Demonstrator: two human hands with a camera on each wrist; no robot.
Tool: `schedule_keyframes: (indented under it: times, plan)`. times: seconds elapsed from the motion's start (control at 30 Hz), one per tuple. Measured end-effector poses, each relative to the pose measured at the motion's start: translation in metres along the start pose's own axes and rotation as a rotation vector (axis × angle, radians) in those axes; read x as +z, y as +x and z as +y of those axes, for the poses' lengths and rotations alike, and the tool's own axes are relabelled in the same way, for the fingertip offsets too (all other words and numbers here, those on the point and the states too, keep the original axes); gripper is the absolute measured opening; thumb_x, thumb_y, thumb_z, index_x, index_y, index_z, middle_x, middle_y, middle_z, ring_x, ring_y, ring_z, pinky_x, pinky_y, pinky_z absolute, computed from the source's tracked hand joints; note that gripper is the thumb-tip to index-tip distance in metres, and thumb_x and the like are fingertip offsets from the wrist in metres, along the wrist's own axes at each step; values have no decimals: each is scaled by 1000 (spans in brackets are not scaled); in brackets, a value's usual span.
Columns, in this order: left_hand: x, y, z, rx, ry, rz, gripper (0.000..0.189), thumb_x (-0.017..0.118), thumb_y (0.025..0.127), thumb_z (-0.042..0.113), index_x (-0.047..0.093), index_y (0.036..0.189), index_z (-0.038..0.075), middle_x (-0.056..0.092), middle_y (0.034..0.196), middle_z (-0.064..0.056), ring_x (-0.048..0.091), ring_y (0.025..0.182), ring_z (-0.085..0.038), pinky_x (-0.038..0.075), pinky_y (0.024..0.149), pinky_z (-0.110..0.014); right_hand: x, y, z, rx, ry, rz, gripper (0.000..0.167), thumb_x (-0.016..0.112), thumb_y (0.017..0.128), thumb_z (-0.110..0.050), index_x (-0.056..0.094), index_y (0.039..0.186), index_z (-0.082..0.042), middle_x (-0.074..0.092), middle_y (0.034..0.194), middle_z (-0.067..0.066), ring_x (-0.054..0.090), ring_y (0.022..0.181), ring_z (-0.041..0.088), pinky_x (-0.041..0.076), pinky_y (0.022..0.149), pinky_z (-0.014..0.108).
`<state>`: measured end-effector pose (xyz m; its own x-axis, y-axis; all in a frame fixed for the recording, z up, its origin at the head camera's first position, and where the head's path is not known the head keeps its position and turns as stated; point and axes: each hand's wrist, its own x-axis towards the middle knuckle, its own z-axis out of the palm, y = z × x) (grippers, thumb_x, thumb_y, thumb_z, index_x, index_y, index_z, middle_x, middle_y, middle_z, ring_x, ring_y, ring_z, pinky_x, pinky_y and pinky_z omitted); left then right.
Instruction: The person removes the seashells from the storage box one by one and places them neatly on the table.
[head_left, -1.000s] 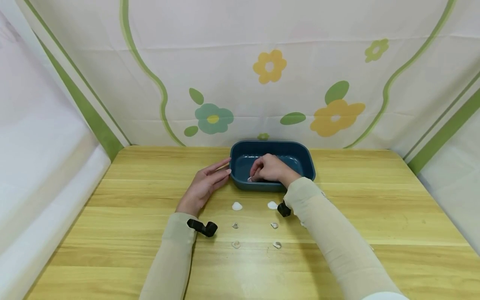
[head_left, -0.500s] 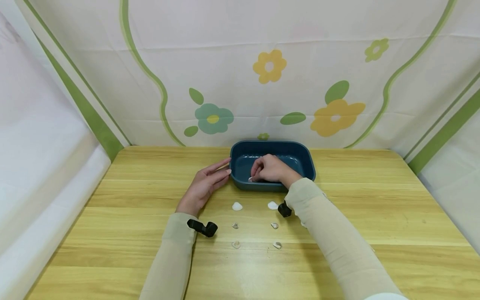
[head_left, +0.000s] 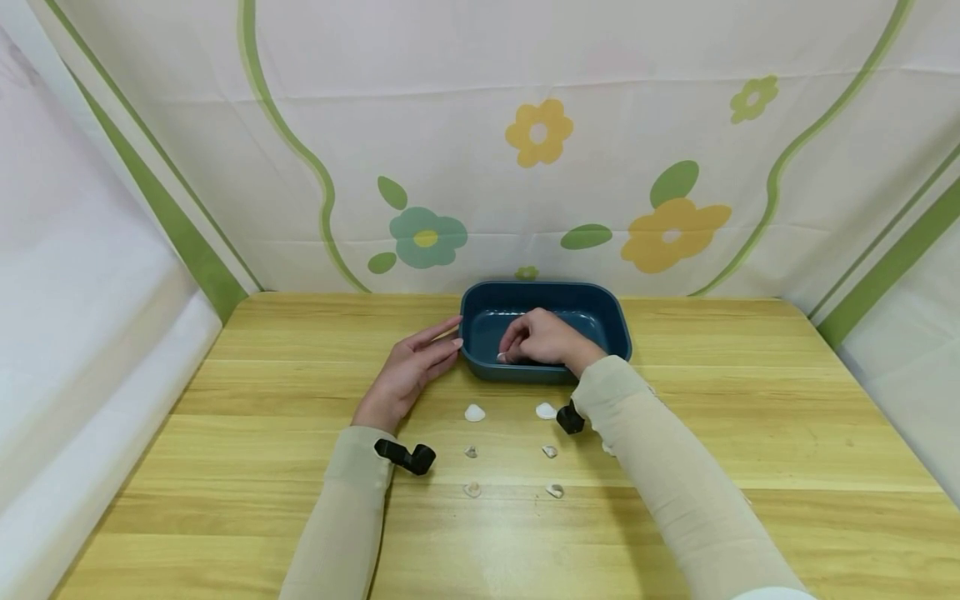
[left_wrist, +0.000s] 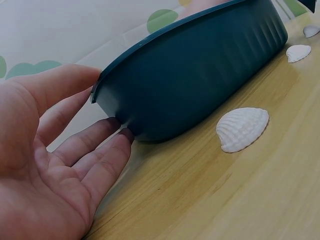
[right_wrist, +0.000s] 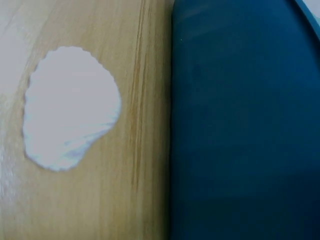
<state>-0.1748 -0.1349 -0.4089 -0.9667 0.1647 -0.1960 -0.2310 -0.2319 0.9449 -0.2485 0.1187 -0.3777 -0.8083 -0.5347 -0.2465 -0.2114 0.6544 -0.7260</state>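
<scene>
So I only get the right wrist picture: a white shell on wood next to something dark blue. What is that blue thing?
Observer: It is a blue tub standing towards the back of a wooden table. You are looking at its outer wall.
Visitor: Where is the right hand, then?
Observer: The right hand is down inside the tub with its fingers curled. I cannot tell whether it has a grip on anything.
Visitor: And the other hand?
Observer: The left hand lies open on the table, with its fingertips against the left end of the tub.
</scene>
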Motion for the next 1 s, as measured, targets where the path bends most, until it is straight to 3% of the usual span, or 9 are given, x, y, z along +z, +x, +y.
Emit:
schedule_keyframes:
  times: [0.4, 0.77, 1.0]
  plan:
    - [-1, 0, -1, 4, 1, -7, 49, 71, 105, 12, 63, 153, 16, 55, 163, 2, 55, 149, -20, 53, 116, -29, -2, 2, 3, 16, 61, 0, 13, 81, 97, -23, 81, 102, -11, 76, 91, 1, 66, 81, 15, 58, 78, 28]
    - [-1, 0, -1, 3, 5, -9, 49, 71, 105, 12, 63, 152, 16, 55, 163, 2, 55, 149, -19, 53, 116, -29, -2, 0, 1, 31, 77, 33, 15, 82, 96, -26, 83, 104, -14, 81, 100, 2, 69, 96, 17, 58, 93, 35]
    - [0, -2, 0, 0, 8, 0, 49, 72, 104, 12, 63, 152, 16, 56, 163, 0, 57, 147, -18, 53, 116, -30, -2, -1, 1, 44, 117, 77, 16, 83, 96, -28, 84, 105, -15, 81, 105, 2, 68, 99, 19, 57, 92, 33]
